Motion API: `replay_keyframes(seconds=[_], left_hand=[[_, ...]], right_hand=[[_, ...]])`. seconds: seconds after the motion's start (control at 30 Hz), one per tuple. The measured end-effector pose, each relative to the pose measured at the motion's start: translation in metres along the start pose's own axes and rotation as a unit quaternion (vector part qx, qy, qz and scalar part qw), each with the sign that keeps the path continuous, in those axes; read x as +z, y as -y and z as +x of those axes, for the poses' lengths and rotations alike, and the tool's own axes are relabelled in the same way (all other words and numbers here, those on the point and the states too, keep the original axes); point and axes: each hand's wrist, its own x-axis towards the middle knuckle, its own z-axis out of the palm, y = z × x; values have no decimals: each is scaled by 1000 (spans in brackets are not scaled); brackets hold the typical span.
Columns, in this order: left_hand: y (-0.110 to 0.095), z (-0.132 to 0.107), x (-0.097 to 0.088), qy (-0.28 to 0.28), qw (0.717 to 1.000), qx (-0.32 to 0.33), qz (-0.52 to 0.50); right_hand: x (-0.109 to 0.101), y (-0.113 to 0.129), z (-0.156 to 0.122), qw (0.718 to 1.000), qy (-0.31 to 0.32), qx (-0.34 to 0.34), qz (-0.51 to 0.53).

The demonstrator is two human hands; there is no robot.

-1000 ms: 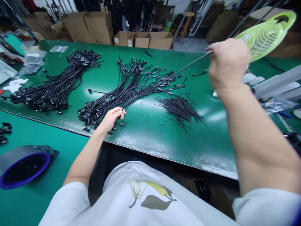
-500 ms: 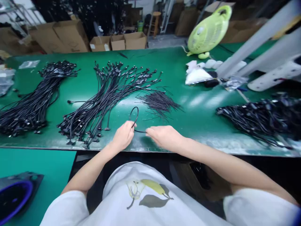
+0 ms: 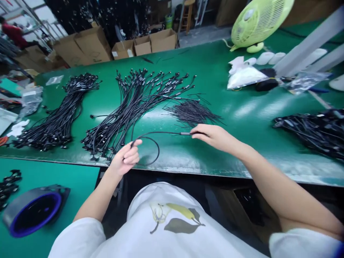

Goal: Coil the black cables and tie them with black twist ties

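One black cable (image 3: 159, 150) runs between my hands, with a loop hanging just right of my left hand. My left hand (image 3: 127, 157) is closed round the cable at the near edge of the green table (image 3: 172, 157). Thumb and fingers of my right hand (image 3: 215, 135) pinch the other end, beside a grey sleeve (image 3: 185, 133) on the cable. Just beyond my right hand lies a pile of thin black ties (image 3: 192, 111). Behind my left hand spreads a large bundle of black cables (image 3: 120, 111).
Another cable bundle (image 3: 64, 111) lies at the left, and a dark heap of cables (image 3: 314, 132) at the right. A green fan (image 3: 260, 23), white bags (image 3: 245, 75) and grey posts (image 3: 306, 46) stand at the back right. Cardboard boxes (image 3: 92, 44) sit behind the table.
My hands have moved apart, stretching the cable between them; the right hand went to the right and the left hand to the left. The camera view has shifted too.
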Motion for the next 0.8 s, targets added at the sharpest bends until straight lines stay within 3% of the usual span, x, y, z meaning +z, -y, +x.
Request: replay_keyframes(seconds=[0.07,0.13,0.2,0.27,0.33,0.4,0.47,0.53,0.6,0.67,0.8], left_hand=[[-9,-2,-5,-55,996,61,-29],[-12,1,-7,-83,992,95,-4],[-5,10,-5,-94,987,106,74],[9,19,3,-88,972,124,179],[25,23,16,-42,947,138,287],[39,21,29,35,919,120,373],[45,15,37,94,902,82,413],[48,11,39,109,917,57,380],[49,12,39,89,953,59,285],[51,15,39,50,979,64,189],[68,25,44,-1,994,7,110]], right_hand=[[6,-4,-8,998,-36,3,-57],[15,9,-14,992,-39,-19,-121],[27,39,-21,986,25,-79,-148],[38,77,-25,972,132,-160,-110],[46,107,-21,960,187,-201,-46],[49,118,-10,972,149,-181,10],[49,113,4,989,52,-123,71],[53,101,16,985,-58,-60,149],[64,92,22,964,-136,-7,230],[83,91,25,936,-149,55,314],[118,100,27,847,-171,173,473]])
